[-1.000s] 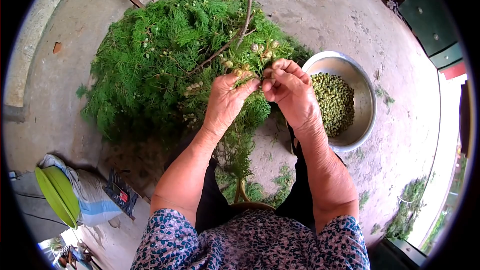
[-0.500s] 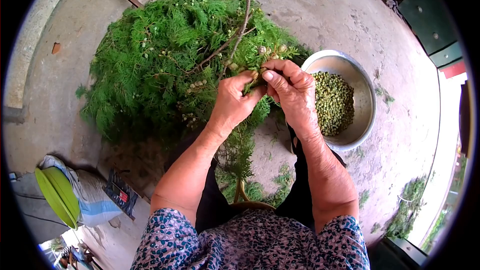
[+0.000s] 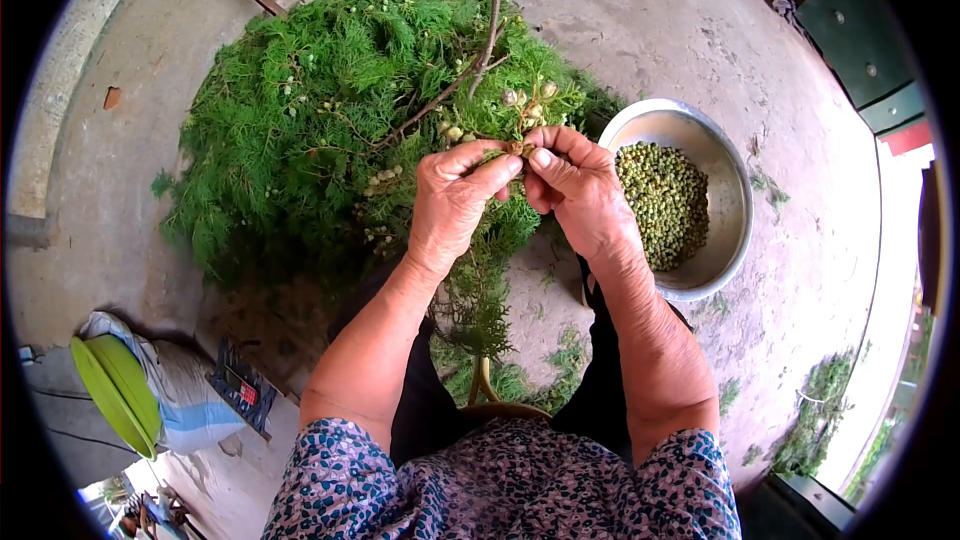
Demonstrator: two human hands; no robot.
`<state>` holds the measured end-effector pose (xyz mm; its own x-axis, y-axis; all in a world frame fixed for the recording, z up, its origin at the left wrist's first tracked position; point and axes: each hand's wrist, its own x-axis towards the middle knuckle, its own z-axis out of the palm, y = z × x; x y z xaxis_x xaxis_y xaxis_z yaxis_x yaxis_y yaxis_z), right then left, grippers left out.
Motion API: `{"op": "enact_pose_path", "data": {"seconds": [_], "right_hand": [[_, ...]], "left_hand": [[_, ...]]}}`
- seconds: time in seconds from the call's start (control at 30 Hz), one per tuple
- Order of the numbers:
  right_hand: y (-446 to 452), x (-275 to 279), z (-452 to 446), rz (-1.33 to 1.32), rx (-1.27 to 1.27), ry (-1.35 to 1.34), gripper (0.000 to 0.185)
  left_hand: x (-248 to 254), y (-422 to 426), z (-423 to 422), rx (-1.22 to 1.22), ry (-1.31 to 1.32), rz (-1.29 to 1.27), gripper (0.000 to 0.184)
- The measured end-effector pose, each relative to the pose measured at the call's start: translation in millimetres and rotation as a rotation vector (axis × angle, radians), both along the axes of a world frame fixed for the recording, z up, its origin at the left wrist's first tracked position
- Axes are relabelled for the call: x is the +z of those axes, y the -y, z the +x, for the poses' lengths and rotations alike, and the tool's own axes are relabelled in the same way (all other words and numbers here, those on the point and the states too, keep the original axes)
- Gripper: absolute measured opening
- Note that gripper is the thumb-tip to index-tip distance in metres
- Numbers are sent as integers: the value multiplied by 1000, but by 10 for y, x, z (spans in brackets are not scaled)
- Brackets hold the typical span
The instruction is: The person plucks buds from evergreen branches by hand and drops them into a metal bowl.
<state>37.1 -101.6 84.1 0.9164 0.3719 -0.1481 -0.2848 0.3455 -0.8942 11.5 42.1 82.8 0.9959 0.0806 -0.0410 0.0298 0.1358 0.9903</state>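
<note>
An evergreen sprig (image 3: 532, 112) with several pale round seed cones rises above my fingertips. My left hand (image 3: 450, 198) is closed, pinching its lower part between thumb and fingers. Close against it, the thumb and forefinger of my right hand (image 3: 588, 190) pinch at the same spot; any small cone between them is mostly hidden. Beneath and beyond both hands lies a big heap of green evergreen branches (image 3: 290, 130), with a bare forked twig (image 3: 490, 35) on top. Beside my right hand stands a metal basin (image 3: 735, 230) partly filled with small green seed cones (image 3: 662, 210).
Concrete floor (image 3: 790, 270) surrounds the heap, with scattered green scraps. At lower left are a lime-green basin (image 3: 112, 395) and a pale sack (image 3: 190, 405). Loose greenery (image 3: 815, 415) lies at right. Green cabinet-like panels (image 3: 850, 35) stand at upper right.
Both hands have shifted slightly, the left one a little to the left. The sprig's cones now stand more in view above my fingers. Heap and basin stay as they were.
</note>
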Motion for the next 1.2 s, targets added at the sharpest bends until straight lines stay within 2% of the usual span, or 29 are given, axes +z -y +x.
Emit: {"op": "enact_pose_path", "data": {"seconds": [0.47,0.73,0.9,0.97,1.13,1.2], "right_hand": [[29,-76,39,298,67,-272,9],[-1,-112,13,334,45,-244,8],[-24,-41,-16,180,36,-91,12],[-42,-42,-27,126,32,-1,13],[-74,17,-37,80,27,-6,11],[-92,-11,-38,85,10,-7,11]], "left_hand": [[-62,-55,46,-75,-139,-268,11],[-59,-43,47,-68,-215,-471,9],[-2,-47,29,-42,-60,-124,8],[9,-30,27,-32,-27,-105,8],[9,-51,27,-17,16,-28,8],[-23,-66,38,-31,53,111,9]]}}
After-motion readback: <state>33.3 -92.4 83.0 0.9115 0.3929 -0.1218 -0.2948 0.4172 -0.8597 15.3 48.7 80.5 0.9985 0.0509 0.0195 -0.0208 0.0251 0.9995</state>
